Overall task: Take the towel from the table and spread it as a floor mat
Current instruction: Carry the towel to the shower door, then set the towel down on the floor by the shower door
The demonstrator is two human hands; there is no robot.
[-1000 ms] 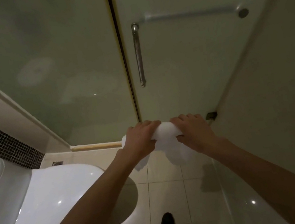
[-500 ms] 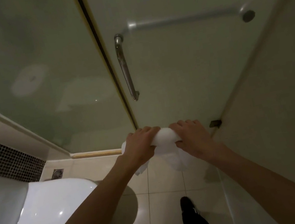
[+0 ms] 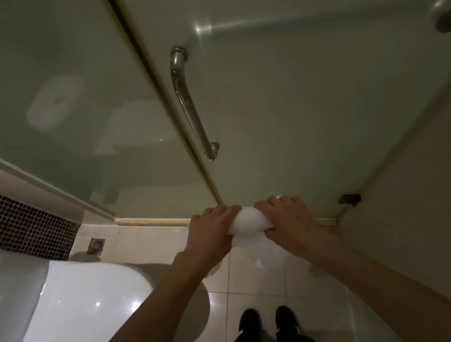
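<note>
1. The white towel is hanging bunched in the air, above the tiled floor.
2. The left hand and right hand are gripping it, fingers clamped around it.
3. The glass shower door is standing just beyond.

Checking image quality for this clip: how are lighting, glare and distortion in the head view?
Head view: dim overall; the white towel held by the left hand and right hand looks blown out; specular glints on the toilet; wide-angle bending of the glass door handle.
</note>
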